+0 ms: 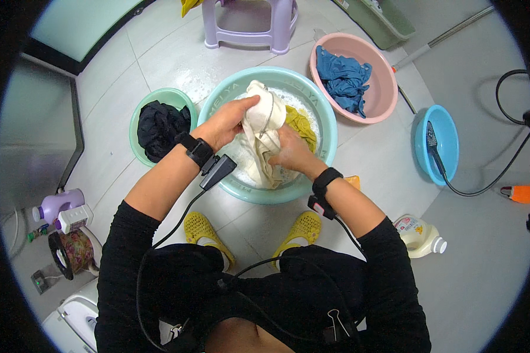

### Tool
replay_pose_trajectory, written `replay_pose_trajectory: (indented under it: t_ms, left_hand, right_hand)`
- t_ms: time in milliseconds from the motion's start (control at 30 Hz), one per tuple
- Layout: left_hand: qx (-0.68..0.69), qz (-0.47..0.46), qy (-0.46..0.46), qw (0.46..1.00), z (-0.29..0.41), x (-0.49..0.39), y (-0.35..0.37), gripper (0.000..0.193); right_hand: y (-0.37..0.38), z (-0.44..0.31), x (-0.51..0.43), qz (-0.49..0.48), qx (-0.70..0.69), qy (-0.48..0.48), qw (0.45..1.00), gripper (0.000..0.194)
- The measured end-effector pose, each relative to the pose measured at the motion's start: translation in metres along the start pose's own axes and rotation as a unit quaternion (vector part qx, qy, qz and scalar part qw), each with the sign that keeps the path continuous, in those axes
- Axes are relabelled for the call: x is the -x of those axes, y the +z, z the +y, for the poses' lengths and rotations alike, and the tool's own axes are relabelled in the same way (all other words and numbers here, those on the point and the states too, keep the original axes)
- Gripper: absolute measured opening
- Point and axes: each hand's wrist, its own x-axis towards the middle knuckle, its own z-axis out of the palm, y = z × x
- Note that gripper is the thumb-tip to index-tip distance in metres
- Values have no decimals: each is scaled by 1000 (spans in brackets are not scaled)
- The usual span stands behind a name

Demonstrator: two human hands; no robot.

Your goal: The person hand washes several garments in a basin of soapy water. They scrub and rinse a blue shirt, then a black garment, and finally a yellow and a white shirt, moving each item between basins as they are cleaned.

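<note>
My left hand grips the upper part of a wet cream-coloured cloth garment, thumb on top. A grey zip or cord line runs down its raised part. My right hand holds the same garment lower down on its right side. The cloth hangs into soapy water in a large pale turquoise plastic basin. Beside it in the suds lies a mustard-yellow cloth, partly behind my right hand. Both wrists carry black straps with cabled devices.
A green basin holds dark clothing. The pink basin contains blue clothing. A shower head rests in a small blue basin. Around stand a purple stool, a detergent bottle and a toilet.
</note>
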Motion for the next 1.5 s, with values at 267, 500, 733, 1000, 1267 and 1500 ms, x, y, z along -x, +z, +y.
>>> replay_pose_trajectory:
  t_ms: [267,500,733,1000,1267,1500]
  left_hand:
    - [3,-62,96,993,45,19,-28,48]
    - [-181,-32,134,974,81,52,-60,51]
    - [-139,-127,251,950,121,92,-39,51]
    - [-515,119,191,827,19,-9,-55,49]
    - [-567,70,196,797,-96,-39,-32,47]
    - [-593,205,240,741,-112,-54,0,28]
  right_hand:
    - [-53,8,-12,-13,-81,189,979,24]
    - [-144,-91,-45,47,-212,73,973,14]
    - [-205,-162,-52,15,-399,-7,917,28]
    - [-86,-45,-43,-111,-220,219,944,35]
    - [-62,23,-12,-294,213,174,915,42]
    - [-18,23,-29,-57,156,42,985,22]
